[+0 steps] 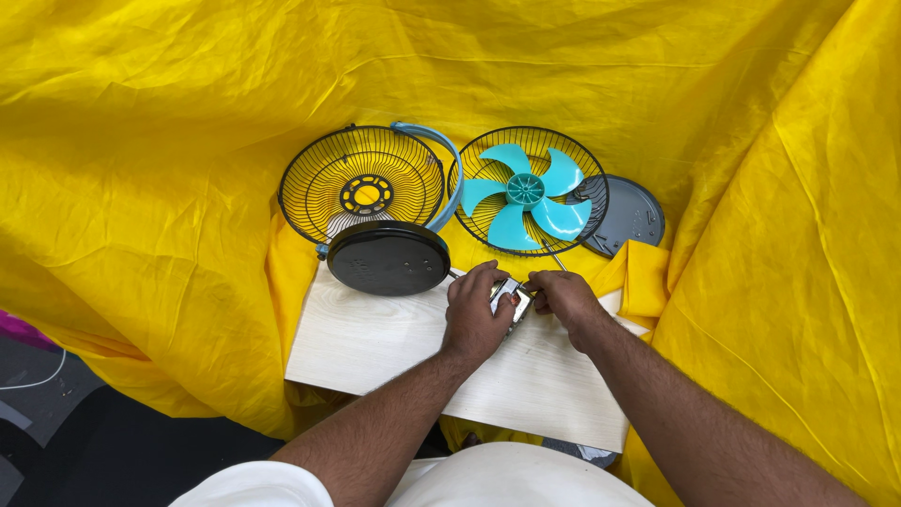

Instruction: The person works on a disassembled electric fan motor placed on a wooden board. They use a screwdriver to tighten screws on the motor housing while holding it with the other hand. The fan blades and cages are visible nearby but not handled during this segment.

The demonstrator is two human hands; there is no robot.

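Yellow cloth (141,141) is surrounding my board (375,347). Fan is lying dismantled: guards, blade (526,192), base (389,257) apart. My left hand (476,314) is clamping the metal part (511,296); right hand (561,296) is pinching a screwdriver (552,255).

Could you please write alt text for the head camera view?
Both hands, left hand and right hand, grip a small metal part on a pale wooden board. Behind lie two black fan grilles, a teal fan blade, and yellow cloth.

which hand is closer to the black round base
Left. The left hand lies just right of and below the black round base, nearly at its rim. The right hand sits farther right, beyond the small metal part both hands hold.
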